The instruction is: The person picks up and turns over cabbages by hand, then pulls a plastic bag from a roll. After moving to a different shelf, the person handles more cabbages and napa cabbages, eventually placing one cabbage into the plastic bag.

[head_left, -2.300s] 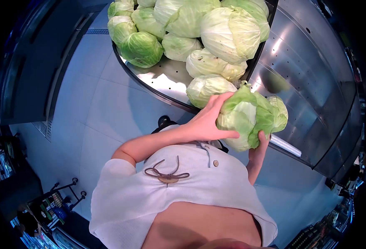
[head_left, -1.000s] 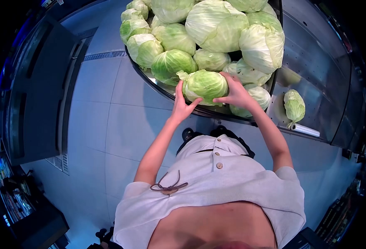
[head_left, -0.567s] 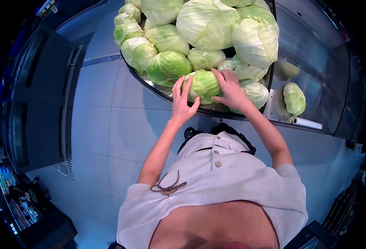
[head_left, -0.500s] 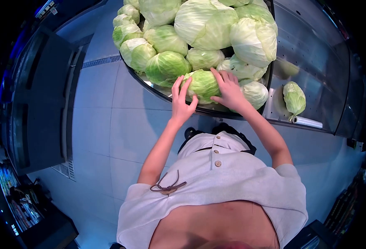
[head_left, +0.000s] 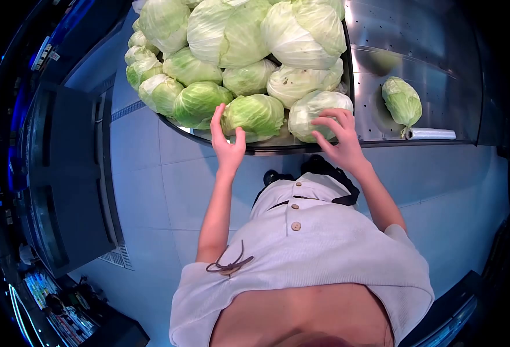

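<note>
My left hand [head_left: 228,146] is at the left end of a green cabbage [head_left: 255,114] in the front row of the display, fingers and thumb apart around that end. In front of a paler cabbage [head_left: 308,115] to the right is my right hand [head_left: 343,139], its fingers spread and slightly curled, fingertips overlapping the cabbage in this view. Another green cabbage [head_left: 200,105] lies just left of my left hand. Larger pale cabbages [head_left: 301,34] are piled behind these.
A black rim [head_left: 261,150] edges the display at the front. On the perforated metal shelf [head_left: 440,110] to the right lie a bagged cabbage [head_left: 402,102] and a roll of clear plastic bags [head_left: 431,133]. Grey floor tiles [head_left: 139,191] stretch to the left, beside a dark cabinet [head_left: 64,173].
My right hand has left the green cabbage and moved right to the paler cabbage. My left hand stays at the green cabbage's left end. The camera view has shifted.
</note>
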The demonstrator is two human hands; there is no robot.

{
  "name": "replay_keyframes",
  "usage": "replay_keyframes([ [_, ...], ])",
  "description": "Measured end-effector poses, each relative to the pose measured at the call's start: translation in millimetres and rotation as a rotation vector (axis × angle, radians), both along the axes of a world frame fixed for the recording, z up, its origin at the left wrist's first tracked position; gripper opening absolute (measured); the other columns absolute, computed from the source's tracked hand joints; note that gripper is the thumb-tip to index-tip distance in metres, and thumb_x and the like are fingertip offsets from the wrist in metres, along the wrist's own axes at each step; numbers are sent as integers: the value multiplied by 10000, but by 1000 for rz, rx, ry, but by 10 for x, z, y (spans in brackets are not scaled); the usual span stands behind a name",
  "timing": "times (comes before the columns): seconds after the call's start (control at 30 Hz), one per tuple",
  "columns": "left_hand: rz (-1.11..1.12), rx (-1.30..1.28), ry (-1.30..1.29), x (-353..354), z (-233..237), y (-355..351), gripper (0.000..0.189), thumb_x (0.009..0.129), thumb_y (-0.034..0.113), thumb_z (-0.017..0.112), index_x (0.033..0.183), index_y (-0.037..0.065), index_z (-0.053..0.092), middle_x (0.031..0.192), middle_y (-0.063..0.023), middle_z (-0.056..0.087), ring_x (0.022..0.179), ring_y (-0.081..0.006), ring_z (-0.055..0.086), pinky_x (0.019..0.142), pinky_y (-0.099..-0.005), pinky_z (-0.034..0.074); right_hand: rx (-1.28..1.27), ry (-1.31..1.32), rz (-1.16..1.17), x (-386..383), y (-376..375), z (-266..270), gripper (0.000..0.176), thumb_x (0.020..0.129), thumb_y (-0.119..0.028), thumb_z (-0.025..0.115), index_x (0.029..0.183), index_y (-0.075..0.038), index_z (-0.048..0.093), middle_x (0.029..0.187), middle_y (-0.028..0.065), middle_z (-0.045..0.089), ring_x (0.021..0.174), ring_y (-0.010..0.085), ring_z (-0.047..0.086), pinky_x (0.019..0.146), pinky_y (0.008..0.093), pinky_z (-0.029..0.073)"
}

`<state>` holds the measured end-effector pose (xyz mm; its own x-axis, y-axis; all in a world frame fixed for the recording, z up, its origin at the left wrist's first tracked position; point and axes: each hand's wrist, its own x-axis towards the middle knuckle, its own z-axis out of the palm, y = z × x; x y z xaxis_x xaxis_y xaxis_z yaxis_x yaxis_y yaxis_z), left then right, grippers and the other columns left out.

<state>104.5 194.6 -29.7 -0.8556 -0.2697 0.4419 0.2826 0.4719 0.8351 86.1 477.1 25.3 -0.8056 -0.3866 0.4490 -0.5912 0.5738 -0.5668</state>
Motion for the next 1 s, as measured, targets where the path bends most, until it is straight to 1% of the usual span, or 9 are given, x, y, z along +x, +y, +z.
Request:
replay_keyframes([
  [0.17,122,-31,-23,2,69,204,609,795,-54,527,1387,5,400,1418,-165,431,1298,-283,450,1093,-383,328,-236,-5,-378,-66,759,-212,104,807,-76,701,907,-86,675,946,64,631,948,263,561,859,359,432],
  [0.3,141,130,40,-76,-13,180,646,790,-99,469,1413,-3,331,1444,-172,389,1335,-318,419,1090,-405,335,-755,-315,-718,-211,1540,-660,189,892,-144,676,1042,-39,627,873,22,618,875,124,564,739,275,469],
  [0.33,148,112,67,-108,-44,149,620,799,-109,443,1402,-6,343,1444,-175,387,1333,-322,422,1076,-409,354,-821,-483,-792,-223,1754,-757,412,897,-271,697,1174,-7,542,904,29,578,816,88,542,709,244,476],
  [0.5,351,228,83,-287,-67,222,380,956,42,524,1312,-36,414,1344,-155,486,1209,-287,540,976,-373,444,-1066,-929,-836,-348,2605,-1269,803,796,-501,755,1260,56,408,1001,107,515,795,129,537,718,259,501],
  [0.63,571,149,-132,-529,-7,244,474,927,201,632,1317,3,449,1347,-203,465,1187,-301,542,940,-388,456,-1275,-1089,-686,-503,2873,-1223,780,861,-509,675,1255,112,415,1056,200,563,902,200,616,799,311,545],
  [0.73,662,24,-266,-631,118,337,532,904,261,668,1329,20,459,1354,-238,442,1166,-311,542,937,-394,453,-1133,-1327,-564,-652,3043,-1124,766,884,-527,632,1264,107,430,1050,231,610,897,224,656,786,331,561],
  [0.87,675,-99,-233,-678,604,1029,420,888,256,693,1205,4,581,1186,-196,589,1043,-251,602,913,-361,462,-285,-1279,-340,-732,3297,-541,506,858,-486,679,830,18,664,691,105,670,618,144,659,517,255,497],
  [0.97,426,114,-58,-698,814,1738,203,955,156,610,1020,-33,648,947,-95,687,885,-143,641,826,-266,499,-231,-754,-584,-994,3667,-729,517,820,-465,723,884,43,657,619,85,625,587,143,629,525,279,515],
  [1.0,314,192,-61,-697,909,2061,173,967,128,582,970,-35,642,920,-94,680,861,-145,642,827,-281,517,-177,-715,-625,-1082,3688,-550,651,788,-505,741,1107,47,610,815,148,645,702,205,652,590,322,540],
])
